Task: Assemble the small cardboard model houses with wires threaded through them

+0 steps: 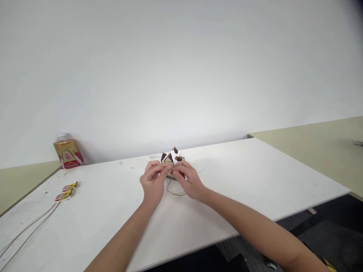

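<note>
In the middle of the white table, both hands meet in front of a small model house (169, 158) with dark brown roof pieces, partly hidden by the fingers. My left hand (154, 179) is closed in a pinch on a thin cord. Opposite it, my right hand (190, 180) pinches at the same spot, fingertips nearly touching the left ones. A loop of the thin yellow-brown cord (176, 194) hangs below the fingertips and passes under the right hand. The exact grip of the fingertips is too small to make out clearly.
A bottle with a red and gold label (69, 153) stands at the back left against the wall. Small yellow and red packets (65, 192) lie at left, near two pale cables (31, 224). The white table (244, 166) ends at a front edge near my forearms.
</note>
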Motion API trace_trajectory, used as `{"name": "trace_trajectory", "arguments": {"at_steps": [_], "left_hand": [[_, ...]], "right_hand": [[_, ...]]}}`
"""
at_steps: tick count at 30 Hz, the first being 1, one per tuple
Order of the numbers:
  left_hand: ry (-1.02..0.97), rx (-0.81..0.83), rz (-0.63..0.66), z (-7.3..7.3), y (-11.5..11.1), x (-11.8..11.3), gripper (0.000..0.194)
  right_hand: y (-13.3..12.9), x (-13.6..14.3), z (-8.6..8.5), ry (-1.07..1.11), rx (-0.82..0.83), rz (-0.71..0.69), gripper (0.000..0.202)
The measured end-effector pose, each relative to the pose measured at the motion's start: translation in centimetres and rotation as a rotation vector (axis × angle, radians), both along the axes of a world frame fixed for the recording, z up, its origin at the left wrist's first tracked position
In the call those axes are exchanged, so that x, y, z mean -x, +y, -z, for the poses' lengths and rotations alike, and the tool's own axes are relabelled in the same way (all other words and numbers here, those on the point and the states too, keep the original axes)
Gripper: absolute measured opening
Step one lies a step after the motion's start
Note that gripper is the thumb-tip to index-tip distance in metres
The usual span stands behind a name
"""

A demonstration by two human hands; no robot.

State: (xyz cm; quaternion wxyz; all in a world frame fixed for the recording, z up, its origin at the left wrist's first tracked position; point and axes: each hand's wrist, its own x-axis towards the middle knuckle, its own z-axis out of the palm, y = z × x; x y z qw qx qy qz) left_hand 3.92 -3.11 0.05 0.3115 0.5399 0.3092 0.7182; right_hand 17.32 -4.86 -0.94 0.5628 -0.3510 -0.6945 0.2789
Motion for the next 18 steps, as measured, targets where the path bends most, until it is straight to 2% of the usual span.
{"name": "trace_trajectory", "arguments": {"at_steps": [5, 8, 10, 13, 16, 18], "left_hand": [[0.002, 0.052, 0.025, 0.2, 0.2, 0.1, 0.01], [0.033, 0.073, 0.039, 0.4, 0.4, 0.2, 0.01], [0.118, 0.099, 0.006, 0.6, 0.5, 0.3, 0.017], [0.319, 0.174, -0.108, 0.8, 0.6, 0.5, 0.037], [0.494, 0.274, -0.209, 1.3, 0.8, 0.5, 0.067], [0.577, 0.32, -0.224, 1.8, 1.0, 0.4, 0.089]], "right_hand": [[-0.2, 0.6, 0.5, 0.089, 0.148, -0.092, 0.025], [0.0, 0.6, 0.3, 0.307, 0.336, -0.195, 0.029], [0.2, 0.5, -0.1, 0.5, 0.454, -0.257, 0.032], [0.8, -0.3, -0.6, 0.714, 0.508, -0.262, 0.031], [1.9, -1.6, -0.9, 0.816, 0.521, -0.153, 0.028], [2.6, -2.5, -0.9, 0.853, 0.546, -0.058, 0.025]]}}
